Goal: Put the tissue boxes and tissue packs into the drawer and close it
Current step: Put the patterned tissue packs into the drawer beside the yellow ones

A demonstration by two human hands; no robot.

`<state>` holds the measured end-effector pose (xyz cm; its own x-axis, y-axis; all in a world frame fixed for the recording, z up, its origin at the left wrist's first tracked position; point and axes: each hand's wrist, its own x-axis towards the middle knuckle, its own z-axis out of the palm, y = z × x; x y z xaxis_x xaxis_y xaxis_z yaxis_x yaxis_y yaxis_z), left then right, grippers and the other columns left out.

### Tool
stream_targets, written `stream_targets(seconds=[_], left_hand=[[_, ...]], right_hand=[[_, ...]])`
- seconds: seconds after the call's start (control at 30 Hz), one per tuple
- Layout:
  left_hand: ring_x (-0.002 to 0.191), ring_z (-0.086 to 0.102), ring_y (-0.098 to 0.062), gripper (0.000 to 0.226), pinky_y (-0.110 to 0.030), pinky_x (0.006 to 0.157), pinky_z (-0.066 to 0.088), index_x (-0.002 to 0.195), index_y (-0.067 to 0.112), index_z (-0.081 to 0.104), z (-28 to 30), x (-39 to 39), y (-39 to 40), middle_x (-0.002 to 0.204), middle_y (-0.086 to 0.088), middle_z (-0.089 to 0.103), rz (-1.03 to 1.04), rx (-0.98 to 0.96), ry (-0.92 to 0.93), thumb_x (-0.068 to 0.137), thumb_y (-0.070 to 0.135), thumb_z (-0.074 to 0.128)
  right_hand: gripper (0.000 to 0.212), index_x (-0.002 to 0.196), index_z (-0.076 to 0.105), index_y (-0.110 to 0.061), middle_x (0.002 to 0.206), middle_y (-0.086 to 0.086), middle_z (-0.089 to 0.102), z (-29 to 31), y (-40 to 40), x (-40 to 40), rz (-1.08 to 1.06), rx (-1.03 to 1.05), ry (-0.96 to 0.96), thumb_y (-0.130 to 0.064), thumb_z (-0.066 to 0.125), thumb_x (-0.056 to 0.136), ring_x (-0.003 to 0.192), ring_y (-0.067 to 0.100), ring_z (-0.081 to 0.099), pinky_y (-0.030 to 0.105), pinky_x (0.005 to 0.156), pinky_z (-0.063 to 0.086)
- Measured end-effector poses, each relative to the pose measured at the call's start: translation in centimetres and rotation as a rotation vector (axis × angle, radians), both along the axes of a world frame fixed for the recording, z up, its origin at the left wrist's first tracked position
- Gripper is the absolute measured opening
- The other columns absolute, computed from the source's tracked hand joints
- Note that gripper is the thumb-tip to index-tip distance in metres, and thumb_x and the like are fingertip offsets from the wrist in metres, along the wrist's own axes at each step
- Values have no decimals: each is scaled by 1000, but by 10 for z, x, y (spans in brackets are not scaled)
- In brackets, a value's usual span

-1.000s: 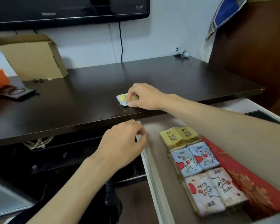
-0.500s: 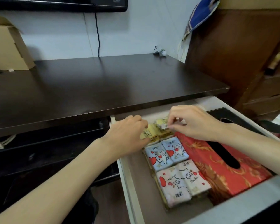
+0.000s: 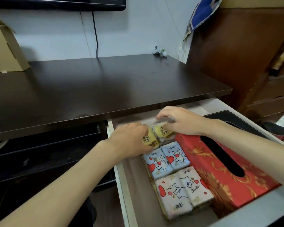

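The white drawer (image 3: 120, 174) stands pulled out under the dark desktop (image 3: 105, 82). Inside it lie a red tissue box (image 3: 220, 174), a black tissue box (image 3: 236, 118) to its right, two blue heart-print tissue packs (image 3: 167, 159) and two pale pink tissue packs (image 3: 184, 192). At the back of that row, my left hand (image 3: 128, 141) grips a yellow tissue pack (image 3: 148, 140). Beside it my right hand (image 3: 182, 120) pinches a second yellow tissue pack (image 3: 162, 131), tilted and touching the first one.
A cardboard box (image 3: 3, 49) stands at the desk's back left under a wall-mounted screen (image 3: 56, 2) with a hanging cable (image 3: 96, 33). A small white object (image 3: 161, 52) lies at the back right. A brown wooden cabinet (image 3: 244, 54) rises right of the drawer.
My right hand carried a yellow pack from the desktop down into the drawer. My left hand left the drawer's edge and went to the yellow packs. The view shifted right and down.
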<state>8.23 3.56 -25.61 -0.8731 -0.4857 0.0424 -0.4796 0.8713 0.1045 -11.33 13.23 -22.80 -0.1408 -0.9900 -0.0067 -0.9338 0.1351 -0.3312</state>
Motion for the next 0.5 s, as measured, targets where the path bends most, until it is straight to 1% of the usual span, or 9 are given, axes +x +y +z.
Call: stream_targets(seconds=[0.03, 0.1, 0.17, 0.23, 0.27, 0.33, 0.4, 0.47, 0.5], left_hand=[[85, 50, -14, 55, -33, 66, 38, 109, 28, 55, -1, 0, -1, 103, 8, 55, 1, 17, 3, 72, 68, 62], [85, 51, -13, 53, -32, 64, 40, 107, 29, 55, -2, 0, -1, 102, 9, 55, 4, 42, 12, 72, 68, 63], [84, 52, -13, 52, -31, 62, 40, 106, 30, 54, -4, 0, -1, 101, 9, 54, 2, 57, 27, 72, 68, 64], [84, 52, -13, 52, -30, 62, 39, 107, 30, 54, -4, 1, -1, 101, 10, 54, 1, 64, 31, 72, 68, 64], [85, 52, -13, 53, -31, 62, 39, 108, 30, 54, -4, 1, -1, 102, 10, 53, 3, 63, 27, 72, 68, 64], [88, 52, -15, 55, -33, 65, 40, 111, 30, 54, -3, 1, -1, 105, 9, 53, 8, 55, 18, 73, 68, 63], [94, 53, -16, 57, -34, 71, 43, 116, 29, 55, -2, 1, 0, 110, 7, 53, 10, 44, 13, 74, 67, 62], [101, 54, -17, 59, -36, 78, 46, 121, 29, 55, 0, 2, 3, 116, 6, 53, 15, 35, 28, 76, 66, 60], [103, 53, -16, 58, -36, 80, 47, 123, 28, 55, 3, 3, 5, 119, 6, 53, 19, 32, 45, 79, 65, 59]], right_hand=[[44, 142, 60, -24, 142, -7, 57, -3, -5, 1, 9, 85, 1, -22, 62, 98, 132, 13, 52, 38, 108, 45], [50, 149, 54, -21, 147, -3, 56, -8, -10, 3, 30, 199, 5, -21, 60, 99, 134, 16, 52, 32, 104, 44], [41, 138, 62, -23, 134, -3, 66, -10, -11, 4, 41, 216, -6, -21, 59, 97, 121, 18, 62, 32, 92, 50], [31, 126, 67, -25, 119, -3, 71, -10, -10, 4, 30, 196, -36, -23, 61, 96, 105, 17, 67, 40, 86, 55], [29, 123, 67, -25, 116, -2, 72, -10, -10, 3, 27, 194, -46, -24, 61, 95, 101, 16, 67, 42, 85, 56], [32, 128, 65, -25, 120, 0, 72, -9, -9, 3, 23, 205, -54, -29, 62, 96, 98, 14, 67, 36, 80, 56], [49, 144, 56, -25, 140, 0, 63, -9, -9, 3, 9, 215, -14, -41, 59, 99, 116, 15, 63, 30, 87, 51], [62, 156, 44, -25, 156, -1, 49, -6, -3, 3, -29, 164, 22, -52, 53, 101, 138, 18, 50, 36, 106, 45], [63, 157, 42, -26, 158, -2, 47, -2, 3, 2, -50, 126, 18, -55, 51, 102, 140, 17, 48, 40, 110, 43]])
